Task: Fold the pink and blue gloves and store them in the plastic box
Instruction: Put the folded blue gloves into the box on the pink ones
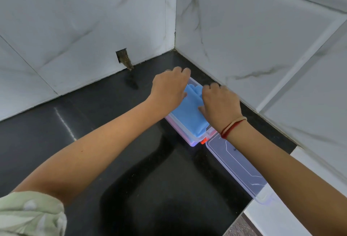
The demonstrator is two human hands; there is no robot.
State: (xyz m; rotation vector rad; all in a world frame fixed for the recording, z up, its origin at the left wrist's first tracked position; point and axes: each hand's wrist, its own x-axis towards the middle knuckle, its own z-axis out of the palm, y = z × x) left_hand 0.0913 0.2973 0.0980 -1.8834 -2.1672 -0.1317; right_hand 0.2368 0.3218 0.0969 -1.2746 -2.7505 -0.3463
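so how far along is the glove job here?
Done: folded blue glove lies inside the plastic box. In hand: left hand and right hand press on it, settling it in. Pink glove isn't clearly visible; pink tint low in the box may be it. Left: lid lies open beside the box, still to close.

A single wide-angle view is taken from the person's head, directed forward and steeply down at a black worktop set into a tiled wall corner. Both forearms are seen close, reaching away from the lens.
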